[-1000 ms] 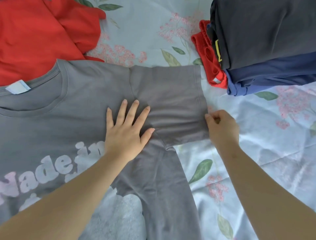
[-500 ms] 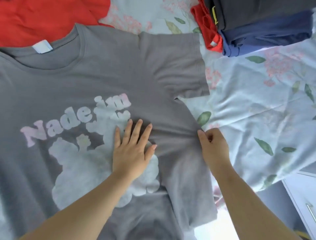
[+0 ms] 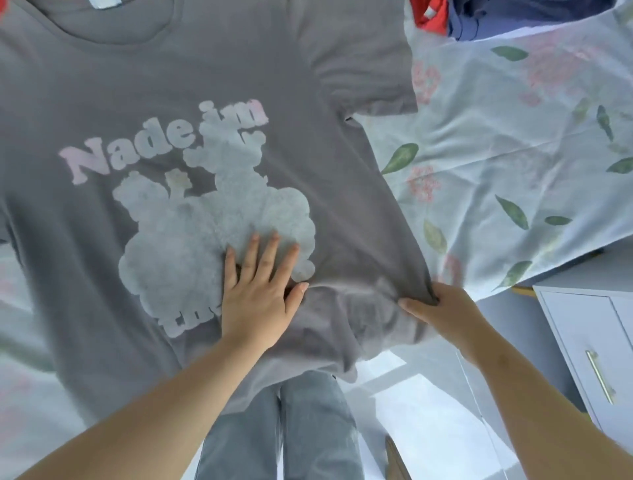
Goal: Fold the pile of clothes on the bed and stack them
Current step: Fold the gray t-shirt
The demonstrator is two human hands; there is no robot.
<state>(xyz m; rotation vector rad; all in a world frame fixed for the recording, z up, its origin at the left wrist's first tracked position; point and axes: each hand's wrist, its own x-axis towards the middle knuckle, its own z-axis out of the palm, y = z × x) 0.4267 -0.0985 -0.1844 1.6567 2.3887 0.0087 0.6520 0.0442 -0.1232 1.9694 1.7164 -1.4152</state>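
Your grey T-shirt (image 3: pixel 219 212) lies front-up on the bed (image 3: pixel 513 147), filling the view from the centre out to 9 and 12 o'clock, with its lower hem hanging over the bed's edge towards you at 6 o'clock. Your left hand (image 3: pixel 255 301) lies flat on it just below centre, fingers straight and spread, gripping nothing. That looks like an anchor, so the body stays put while the other side is worked. Your right hand (image 3: pixel 445 311), at 4 o'clock from the centre, pinches the shirt's side edge near the hem, and the cloth bunches into creases between your two hands. I judge you are tugging that edge taut, or readying it to fold inward.

The chest print (image 3: pixel 161 140) reads "Nade im" in pale pink-and-white letters above a whitish cloud-like figure. Below it a further word is half hidden under your left hand. Only something like "th" shows. A white neck label (image 3: pixel 102 2) sits at 11 o'clock, too cropped to read.

The folded stack (image 3: pixel 459 17), red and navy, waits at 1 o'clock on the floral sheet, well apart from the shirt. A pale drawer unit (image 3: pixel 582 342) stands at 4 o'clock beside the bed.
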